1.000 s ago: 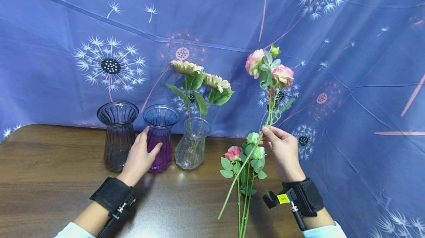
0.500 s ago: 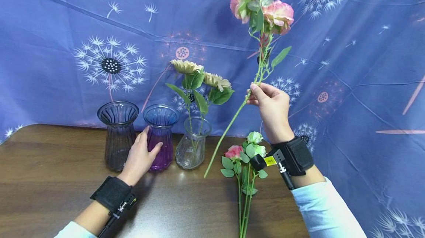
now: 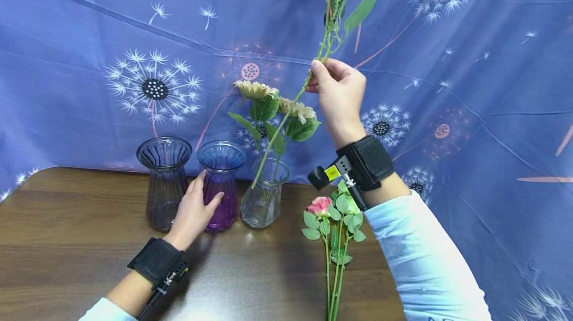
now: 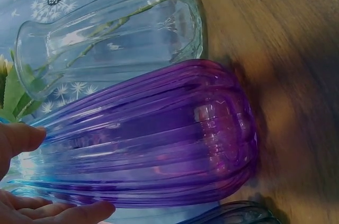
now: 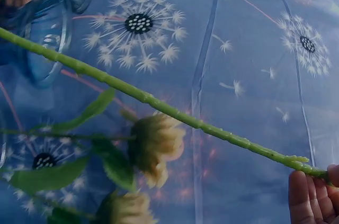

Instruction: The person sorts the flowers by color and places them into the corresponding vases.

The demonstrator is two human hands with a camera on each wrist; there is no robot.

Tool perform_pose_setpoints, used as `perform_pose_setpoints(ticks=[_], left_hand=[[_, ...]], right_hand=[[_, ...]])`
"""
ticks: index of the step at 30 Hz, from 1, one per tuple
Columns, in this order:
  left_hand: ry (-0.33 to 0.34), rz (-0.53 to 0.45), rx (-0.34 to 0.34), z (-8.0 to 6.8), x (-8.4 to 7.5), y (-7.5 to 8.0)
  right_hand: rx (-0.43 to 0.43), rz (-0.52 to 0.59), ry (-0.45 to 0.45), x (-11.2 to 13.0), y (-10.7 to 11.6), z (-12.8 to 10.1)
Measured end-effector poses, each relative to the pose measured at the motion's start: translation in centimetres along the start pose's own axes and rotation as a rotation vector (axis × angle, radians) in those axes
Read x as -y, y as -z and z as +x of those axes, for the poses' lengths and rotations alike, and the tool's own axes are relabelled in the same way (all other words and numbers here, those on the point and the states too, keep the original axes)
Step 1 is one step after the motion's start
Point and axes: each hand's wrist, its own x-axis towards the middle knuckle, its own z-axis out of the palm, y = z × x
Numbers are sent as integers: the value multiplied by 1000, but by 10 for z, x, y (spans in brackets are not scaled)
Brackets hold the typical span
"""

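Note:
My right hand (image 3: 342, 94) pinches the green stem (image 3: 291, 112) of a pink artificial flower, whose blooms are mostly cut off by the top of the head view. The stem slants down left, its lower end in front of the clear vase (image 3: 259, 206). Two cream flowers (image 3: 256, 90) stand in that vase. My left hand (image 3: 193, 209) rests loosely at the blue-and-purple glass vase (image 3: 223, 196), thumb before it and fingers along its left side. In the left wrist view the purple vase (image 4: 159, 139) lies between thumb and fingers, which look relaxed; firm contact cannot be told.
A dark grey glass vase (image 3: 163, 186) stands left of the purple one. One pink flower (image 3: 320, 205) and green-white flowers (image 3: 351, 204) lie at the right on the wooden table (image 3: 250, 281). A blue dandelion-print cloth (image 3: 286, 22) hangs behind.
My right hand has lifted the pink flower off the table flowers and carried it up and left, bringing its stem end over to the clear vase. My left hand has stayed in place.

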Motion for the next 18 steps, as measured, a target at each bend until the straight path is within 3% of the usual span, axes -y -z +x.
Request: perform_pose_setpoints(ticks=[9,18], left_hand=[[-2,-7,-15,0,1,-2],[17,-16,12,-1,3,0]], right_hand=[[19,-35,62,11,-39,12],[38,-62,90,1,-63,9]])
